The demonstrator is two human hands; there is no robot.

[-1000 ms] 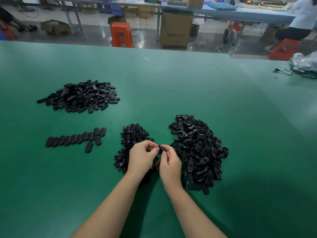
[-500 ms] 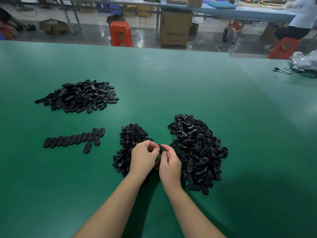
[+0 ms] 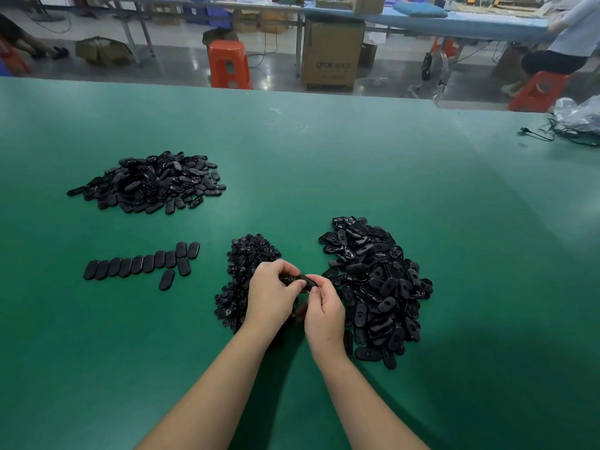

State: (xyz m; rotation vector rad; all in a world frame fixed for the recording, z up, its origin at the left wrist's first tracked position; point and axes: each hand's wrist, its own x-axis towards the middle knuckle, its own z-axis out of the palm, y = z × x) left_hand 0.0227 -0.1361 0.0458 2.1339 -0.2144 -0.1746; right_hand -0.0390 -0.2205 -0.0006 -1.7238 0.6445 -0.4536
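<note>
while the left grip and right grip together pinch 1 black oval part, fingers curled, it sits above the gap between 2 near piles: small pieces left, oval shells right. wide green surface stretches far and right of them to its far edge; an orange stool stands on the floor beyond.

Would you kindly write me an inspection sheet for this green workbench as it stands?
Surface: green table, plain top.
Job's things: black oval part held above the table; heap of oval shells at right; heap of small pieces beside it; far heap and laid-out row at left.
Clutter: plastic bag, far right edge.
Grippers: left hand and right hand both pinch the part.
Cables: black cable beside the bag.
Surroundings: orange stool, cardboard box, seated person.
</note>
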